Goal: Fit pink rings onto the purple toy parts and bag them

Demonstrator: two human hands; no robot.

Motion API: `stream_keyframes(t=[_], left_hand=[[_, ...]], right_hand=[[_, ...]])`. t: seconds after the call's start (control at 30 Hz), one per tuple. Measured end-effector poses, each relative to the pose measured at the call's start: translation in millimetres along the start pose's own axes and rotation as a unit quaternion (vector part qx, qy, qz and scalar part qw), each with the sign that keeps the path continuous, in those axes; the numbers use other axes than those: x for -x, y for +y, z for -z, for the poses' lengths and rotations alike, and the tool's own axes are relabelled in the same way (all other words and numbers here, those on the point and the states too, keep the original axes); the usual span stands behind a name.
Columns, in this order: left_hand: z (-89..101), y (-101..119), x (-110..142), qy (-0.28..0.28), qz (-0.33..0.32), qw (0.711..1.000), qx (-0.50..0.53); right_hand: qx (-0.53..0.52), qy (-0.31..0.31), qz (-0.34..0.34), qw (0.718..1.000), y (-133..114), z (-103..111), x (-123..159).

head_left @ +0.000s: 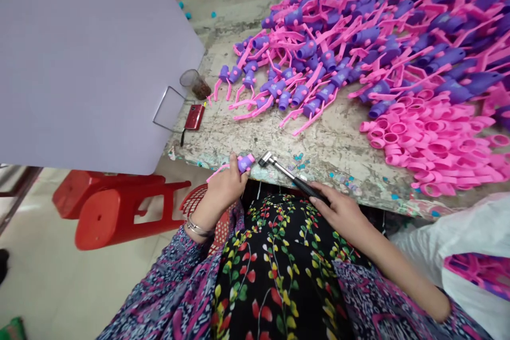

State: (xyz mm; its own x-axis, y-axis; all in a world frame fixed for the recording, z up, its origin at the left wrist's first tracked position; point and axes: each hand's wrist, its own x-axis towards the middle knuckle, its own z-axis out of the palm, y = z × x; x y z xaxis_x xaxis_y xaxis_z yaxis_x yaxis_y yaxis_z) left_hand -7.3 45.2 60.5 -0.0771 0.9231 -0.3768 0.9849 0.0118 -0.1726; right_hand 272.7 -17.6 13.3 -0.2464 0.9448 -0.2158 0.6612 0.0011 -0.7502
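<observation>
My left hand (226, 185) is closed around a small purple and pink plastic part (245, 163) at the table's front edge. A pink arm of that part sticks out to the left of my fingers. My right hand (338, 204) grips the black handle of a hammer (285, 169). The hammer's metal head points left, just right of the purple part, and I cannot tell whether they touch. Beyond my hands lie assembled purple and pink parts (279, 85) of the same kind. Right of them is a heap of loose pink rings (426, 141).
On the worn table (235, 135) a red rectangular object (195, 117) lies near a clear cup (196, 84) with dark contents. A large pale board (99, 64) fills the left. Red stools (119, 215) lie below it. A white sack (446, 239) of pink parts stands at the right.
</observation>
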Motion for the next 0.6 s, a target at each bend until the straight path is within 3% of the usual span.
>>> stream_keyframes(t=[0.2, 0.4, 0.6], left_hand=[[14.4, -0.9, -2.3, 0.003, 0.012, 0.997, -0.074], [26.0, -5.8, -11.5, -0.029, -0.003, 0.997, -0.065], [14.8, -21.3, -23.4, 0.077, -0.097, 0.989, -0.082]], right_hand=[[0.028, -0.031, -0.031, 0.999, -3.9, 3.3, -1.6], [0.016, -0.001, -0.007, 1.000, -2.9, 3.2, 0.0], [0.048, -0.012, -0.027, 0.998, -8.3, 5.1, 0.0]])
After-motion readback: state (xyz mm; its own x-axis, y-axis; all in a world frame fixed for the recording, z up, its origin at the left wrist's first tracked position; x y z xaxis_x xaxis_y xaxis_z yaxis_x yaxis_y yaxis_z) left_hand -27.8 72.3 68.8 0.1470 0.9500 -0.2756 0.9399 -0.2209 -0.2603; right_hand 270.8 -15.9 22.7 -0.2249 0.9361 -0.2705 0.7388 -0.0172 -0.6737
